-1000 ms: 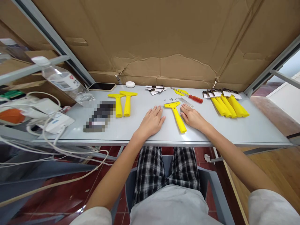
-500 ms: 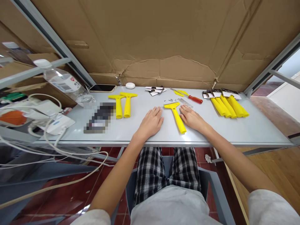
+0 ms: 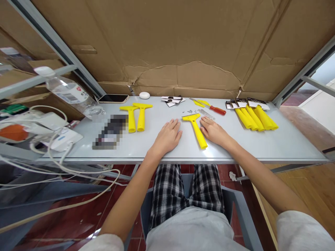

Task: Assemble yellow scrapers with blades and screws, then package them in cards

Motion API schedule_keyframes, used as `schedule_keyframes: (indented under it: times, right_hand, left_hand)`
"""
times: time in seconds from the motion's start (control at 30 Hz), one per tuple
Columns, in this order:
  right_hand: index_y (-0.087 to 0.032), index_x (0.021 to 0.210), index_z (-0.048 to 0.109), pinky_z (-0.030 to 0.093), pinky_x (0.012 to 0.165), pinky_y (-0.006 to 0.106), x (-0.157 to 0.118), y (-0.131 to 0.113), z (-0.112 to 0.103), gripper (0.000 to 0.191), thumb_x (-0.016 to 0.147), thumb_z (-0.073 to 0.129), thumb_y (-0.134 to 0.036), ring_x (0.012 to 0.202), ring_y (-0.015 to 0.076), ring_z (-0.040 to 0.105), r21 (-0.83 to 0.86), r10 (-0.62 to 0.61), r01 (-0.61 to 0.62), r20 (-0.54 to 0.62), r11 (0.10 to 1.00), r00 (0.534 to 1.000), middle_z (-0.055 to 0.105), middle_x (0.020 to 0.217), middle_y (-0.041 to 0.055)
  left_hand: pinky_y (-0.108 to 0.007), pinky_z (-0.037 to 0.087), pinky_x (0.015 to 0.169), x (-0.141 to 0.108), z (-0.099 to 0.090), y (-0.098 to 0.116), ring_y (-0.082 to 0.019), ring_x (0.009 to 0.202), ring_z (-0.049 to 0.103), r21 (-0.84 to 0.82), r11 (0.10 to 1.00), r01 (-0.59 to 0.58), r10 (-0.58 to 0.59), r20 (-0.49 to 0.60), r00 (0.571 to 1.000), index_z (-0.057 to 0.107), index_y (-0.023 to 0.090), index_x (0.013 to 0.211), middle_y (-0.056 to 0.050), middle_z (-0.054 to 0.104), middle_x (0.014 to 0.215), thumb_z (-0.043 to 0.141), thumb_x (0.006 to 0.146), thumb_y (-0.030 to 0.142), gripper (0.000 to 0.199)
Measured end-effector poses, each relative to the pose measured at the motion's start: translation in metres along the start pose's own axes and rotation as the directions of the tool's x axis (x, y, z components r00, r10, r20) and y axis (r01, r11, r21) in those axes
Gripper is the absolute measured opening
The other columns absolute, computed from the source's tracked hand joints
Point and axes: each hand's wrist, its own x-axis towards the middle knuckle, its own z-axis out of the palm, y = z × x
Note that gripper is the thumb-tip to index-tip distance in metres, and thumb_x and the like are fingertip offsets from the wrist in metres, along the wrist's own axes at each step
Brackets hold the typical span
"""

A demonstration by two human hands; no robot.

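My left hand [image 3: 168, 136] lies flat on the grey table, fingers stretched out, holding nothing. To its right is a yellow scraper [image 3: 196, 130], its wide head away from me and its handle toward me. My right hand [image 3: 213, 130] rests flat just right of that scraper, empty, with its fingertips by a clear strip [image 3: 206, 114]. Small screws [image 3: 190, 111] are scattered beyond the scraper head. Behind them lie a screwdriver [image 3: 217, 110] with a red handle and a flat yellow piece [image 3: 201, 103].
Two yellow scraper bodies [image 3: 136, 118] lie at left beside a blurred-out dark item [image 3: 111, 132]. Several yellow handles with black-and-white cards [image 3: 256, 118] lie at right. Along the back are a phone [image 3: 114, 98], a white case [image 3: 144, 95] and cards [image 3: 172, 100]. A bottle [image 3: 70, 91] and cables stand left.
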Motion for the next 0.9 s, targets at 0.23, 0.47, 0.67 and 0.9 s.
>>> schedule_keyframes:
  times: [0.23, 0.47, 0.67, 0.9]
  right_hand:
    - [-0.011, 0.145, 0.068, 0.046, 0.137, 0.060, 0.000, 0.000, -0.001, 0.043, 0.114, 0.046, -0.029, 0.164, 0.0371, 0.054, 0.002, 0.004, -0.004, 0.002, 1.000, 1.000, 0.064, 0.164, 0.0239]
    - [-0.014, 0.143, 0.071, 0.048, 0.136, 0.060, 0.000, -0.001, -0.001, 0.040, 0.113, 0.048, -0.029, 0.162, 0.0364, 0.055, 0.011, 0.008, -0.008, -0.011, 1.000, 1.000, 0.065, 0.163, 0.0223]
    - [-0.019, 0.133, 0.078, 0.051, 0.131, 0.059, 0.001, -0.004, -0.004, 0.035, 0.111, 0.051, -0.024, 0.149, 0.0352, 0.064, -0.005, -0.035, 0.035, -0.047, 0.999, 0.998, 0.076, 0.145, 0.0173]
    - [-0.019, 0.121, 0.084, 0.055, 0.107, 0.057, 0.000, -0.015, -0.013, 0.033, 0.111, 0.053, -0.021, 0.124, 0.0362, 0.070, -0.010, -0.081, 0.081, -0.035, 0.997, 0.996, 0.082, 0.127, 0.0153]
  left_hand:
    - [-0.054, 0.031, 0.143, 0.000, -0.001, 0.000, -0.037, 0.173, 0.040, 0.007, 1.000, 0.000, 0.000, -0.005, 1.000, 0.055, 0.005, 0.167, -0.022, 0.043, 0.183, 0.039, 0.116, 0.034, 0.061]
    - [-0.054, 0.034, 0.142, 0.000, -0.002, 0.001, -0.037, 0.169, 0.046, 0.005, 1.000, -0.003, 0.004, -0.039, 0.999, 0.062, 0.007, 0.161, -0.021, 0.052, 0.178, 0.042, 0.115, 0.035, 0.058]
    - [-0.056, 0.040, 0.139, -0.001, -0.007, 0.005, -0.037, 0.163, 0.053, -0.016, 1.000, -0.005, 0.004, -0.082, 0.997, 0.070, 0.011, 0.153, -0.021, 0.059, 0.172, 0.047, 0.112, 0.033, 0.051]
    - [-0.044, 0.060, 0.109, -0.005, -0.018, 0.032, -0.028, 0.114, 0.079, -0.213, 0.977, -0.002, -0.039, -0.188, 0.981, 0.079, 0.017, 0.140, -0.012, 0.085, 0.124, 0.051, 0.112, 0.031, 0.042]
